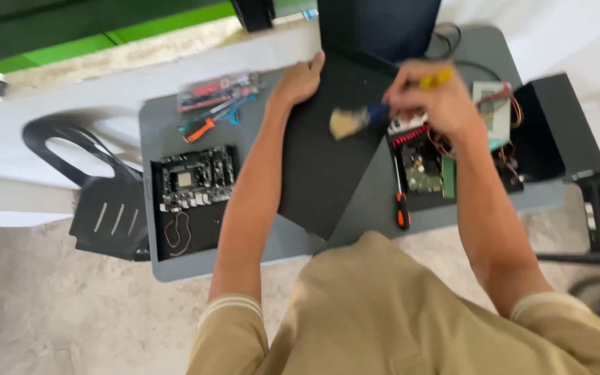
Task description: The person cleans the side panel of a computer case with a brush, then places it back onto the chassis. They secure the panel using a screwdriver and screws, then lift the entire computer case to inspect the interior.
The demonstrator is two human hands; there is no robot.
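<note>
Grey table [175,267] on a pale speckled floor, white wall ahead. Left hand [300,80] grips the far edge of a black panel [328,167] lying mid-table. Right hand [435,97] is clenched around a yellow-handled brush [355,119] — bristles over the panel. Circuit board [196,177] sits left, open computer case [439,167] right, orange screwdriver [402,208] beside it. Black chair [98,201] at left.

Bright daylight filling whole scene, floor and wall looking washed out; right hand [430,97] and brush [355,119] smearing with motion blur; soft shadows lying under table [175,267]; edges looking fuzzy
</note>
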